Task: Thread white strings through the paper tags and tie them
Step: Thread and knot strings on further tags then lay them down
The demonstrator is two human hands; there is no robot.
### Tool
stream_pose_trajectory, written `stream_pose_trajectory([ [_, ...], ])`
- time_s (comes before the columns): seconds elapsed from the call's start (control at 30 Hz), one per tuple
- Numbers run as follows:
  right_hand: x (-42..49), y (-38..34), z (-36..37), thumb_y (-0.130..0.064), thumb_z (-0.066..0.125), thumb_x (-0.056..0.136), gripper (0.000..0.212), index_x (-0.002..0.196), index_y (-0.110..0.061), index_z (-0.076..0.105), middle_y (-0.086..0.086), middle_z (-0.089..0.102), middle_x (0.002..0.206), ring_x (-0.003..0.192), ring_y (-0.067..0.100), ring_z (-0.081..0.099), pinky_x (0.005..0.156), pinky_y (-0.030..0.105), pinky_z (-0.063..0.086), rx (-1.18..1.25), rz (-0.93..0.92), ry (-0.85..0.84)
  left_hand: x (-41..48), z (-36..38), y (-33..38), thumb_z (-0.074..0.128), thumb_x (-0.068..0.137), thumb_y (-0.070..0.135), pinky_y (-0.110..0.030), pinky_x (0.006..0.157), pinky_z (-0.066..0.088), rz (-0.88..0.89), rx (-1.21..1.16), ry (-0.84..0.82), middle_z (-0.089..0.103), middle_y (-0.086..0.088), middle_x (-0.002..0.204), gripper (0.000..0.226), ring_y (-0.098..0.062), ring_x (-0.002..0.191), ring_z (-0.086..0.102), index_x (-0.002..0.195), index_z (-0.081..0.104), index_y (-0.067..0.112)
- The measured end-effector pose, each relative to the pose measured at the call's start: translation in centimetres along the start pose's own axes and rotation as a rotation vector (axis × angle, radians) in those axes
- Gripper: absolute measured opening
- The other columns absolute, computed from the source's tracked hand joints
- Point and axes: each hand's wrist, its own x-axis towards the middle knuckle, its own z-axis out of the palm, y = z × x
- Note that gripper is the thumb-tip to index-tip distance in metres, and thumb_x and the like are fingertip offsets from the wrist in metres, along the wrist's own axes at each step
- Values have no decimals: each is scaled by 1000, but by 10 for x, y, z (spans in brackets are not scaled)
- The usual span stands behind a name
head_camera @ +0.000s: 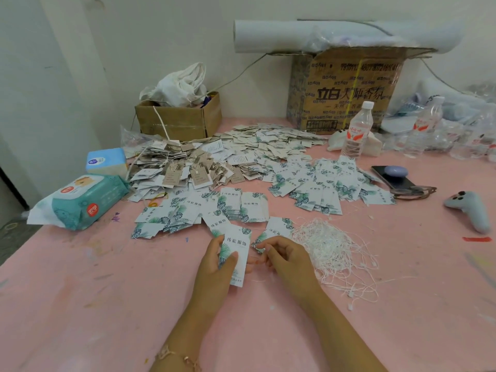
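left hand (217, 264) holds one paper tag (237, 253) low over the pink counter (107, 304), right hand (287, 257) just beside it.

the left thumb and fingers curl round the tag's long edges. the right fingers are bent at a leaf-printed corner, but i cannot tell whether they pinch a string. the white strings (330, 245) lie tangled just right of the right hand, and the loose tags (233, 205) are spread beyond. the card looks light, thin and easily creased, so it is best held by its edges. the strings look limp and prone to snagging, so one is best pulled out by its end.
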Motion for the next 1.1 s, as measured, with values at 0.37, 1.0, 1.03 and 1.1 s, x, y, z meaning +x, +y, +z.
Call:
stream_pose_trajectory([
  [0.37, -2, 3, 8, -19, 74, 81, 29, 106, -29, 63, -15, 53, 98, 89, 1, 49, 78, 20, 39, -496, -265, 156, 1, -3, 1, 51, 96, 0, -29, 65, 57, -19, -19, 36, 66, -17, 118, 37, -27, 89, 73, 129, 50, 17],
  [1.0, -3, 1, 11, -4, 62, 87, 8, 90, -10, 66, -4, 50, 91, 85, 14, 51, 71, 19, 39, -715, -160, 106, -4, -3, 5, 45, 99, -1, -25, 60, 57, 7, -83, -12, 76, -16, 89, 30, -26, 74, 74, 124, 50, 15],
  [1.03, -4, 0, 11, -9, 62, 89, 6, 92, -13, 65, -5, 50, 92, 86, 13, 51, 73, 21, 40, -736, -184, 100, -4, -3, 5, 46, 99, 0, -25, 60, 57, 8, -82, -13, 76, -16, 89, 30, -26, 74, 74, 124, 50, 15],
  [1.1, -7, -4, 13, -20, 59, 92, 5, 95, -18, 63, -8, 51, 95, 88, 12, 51, 75, 25, 42, -831, -234, 95, -4, -3, 5, 47, 98, -1, -26, 60, 58, 2, -97, -5, 75, -18, 93, 31, -27, 74, 74, 125, 50, 14],
])
